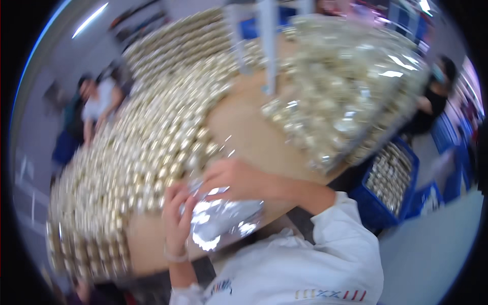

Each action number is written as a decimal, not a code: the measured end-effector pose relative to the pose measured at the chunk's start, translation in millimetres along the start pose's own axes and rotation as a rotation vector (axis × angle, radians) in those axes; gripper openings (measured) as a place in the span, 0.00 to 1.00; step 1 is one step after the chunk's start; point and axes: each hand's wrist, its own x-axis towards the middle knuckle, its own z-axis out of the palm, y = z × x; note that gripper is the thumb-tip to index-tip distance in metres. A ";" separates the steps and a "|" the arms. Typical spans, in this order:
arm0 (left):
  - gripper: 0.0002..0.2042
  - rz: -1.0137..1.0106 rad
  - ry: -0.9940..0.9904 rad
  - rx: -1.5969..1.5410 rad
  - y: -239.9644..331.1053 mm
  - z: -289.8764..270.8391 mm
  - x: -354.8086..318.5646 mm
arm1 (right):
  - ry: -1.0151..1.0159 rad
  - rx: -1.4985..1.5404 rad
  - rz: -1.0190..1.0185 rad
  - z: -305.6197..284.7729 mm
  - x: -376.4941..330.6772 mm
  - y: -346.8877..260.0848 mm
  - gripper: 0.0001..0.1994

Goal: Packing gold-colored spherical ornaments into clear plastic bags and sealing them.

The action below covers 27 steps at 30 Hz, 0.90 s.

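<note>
A shiny transparent plastic bag (229,221) lies at the near edge of the brown tabletop (239,122), close to my body. My left hand (178,216) grips its left side, with the fingers pointing up and away from me. From the right, my right hand (231,180) reaches across the bag's far edge, its fingers curled down onto the film near the left fingertips. Motion blur hides the exact grip, and glare on the film hides what the bag contains. Just beyond my hands begin dense rows of small gold-and-white round pieces (157,142).
Stacked transparent bags of similar pieces (351,86) cover the table's far right. White posts (268,46) rise from the far middle. A blue crate (373,195) of pieces stands off the right edge. One person (99,104) is at the left, another (432,104) at the right.
</note>
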 end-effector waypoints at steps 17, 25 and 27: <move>0.09 -0.001 0.262 -0.276 -12.7 16.5 -7.9 | 0.043 -0.315 -0.030 10.5 4.0 -30.4 0.11; 0.12 -0.020 0.293 -0.218 -14.4 17.9 -10.5 | -0.047 -0.277 0.088 7.4 10.2 -32.2 0.10; 0.11 0.010 0.320 -0.211 -13.4 20.8 -14.3 | -0.154 -0.152 0.142 -11.3 19.5 -25.1 0.10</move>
